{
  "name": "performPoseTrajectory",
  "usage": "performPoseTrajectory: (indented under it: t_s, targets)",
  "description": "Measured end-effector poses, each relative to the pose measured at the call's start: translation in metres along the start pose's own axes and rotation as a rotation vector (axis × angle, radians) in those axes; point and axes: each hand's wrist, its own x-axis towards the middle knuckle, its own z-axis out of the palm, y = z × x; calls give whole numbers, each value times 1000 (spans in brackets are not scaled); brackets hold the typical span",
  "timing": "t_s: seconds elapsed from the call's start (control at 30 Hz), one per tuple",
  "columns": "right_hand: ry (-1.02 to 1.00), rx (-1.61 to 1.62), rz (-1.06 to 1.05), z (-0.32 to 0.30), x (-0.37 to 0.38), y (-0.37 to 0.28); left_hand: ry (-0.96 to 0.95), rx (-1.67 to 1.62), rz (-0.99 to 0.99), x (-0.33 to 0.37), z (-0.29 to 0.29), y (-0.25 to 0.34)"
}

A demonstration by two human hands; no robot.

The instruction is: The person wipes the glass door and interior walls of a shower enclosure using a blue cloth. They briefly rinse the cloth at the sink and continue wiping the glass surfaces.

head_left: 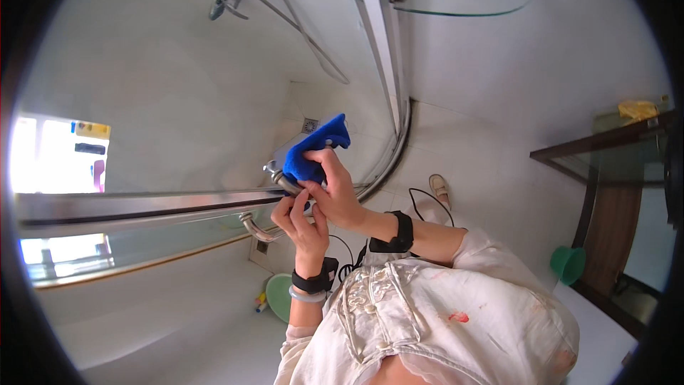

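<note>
Head view, looking down: a person stands at a glass shower enclosure with a metal door frame. The right hand pinches a blue cloth between thumb and fingers; the cloth is draped against a curved metal handle at the frame's end. The left hand is close beside it, fingers bunched near the handle; whether they grip anything is hard to tell, as they overlap. Below lie a second curved handle and a green basin. The cloth could snag on the handle if pulled sharply, or slip free if the pinch loosens.
</note>
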Motion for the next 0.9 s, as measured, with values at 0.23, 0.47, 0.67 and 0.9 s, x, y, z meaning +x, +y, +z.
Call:
performPoseTrajectory:
  t_s: [0.23,0.47,0.67,0.9]
  targets:
    - [509,-293,215,-9,-29,158,-56,25,88,-1,6,-6]
    - [713,-480,324,-27,11,189,-213,-108,122,11,8,-5]
    - [708,-420,-78,-44,70,118,-180,-168,22,0,14,-6]
    - [639,-394,1193,-22,-68,290,-171,-119,87,16,24,-2]
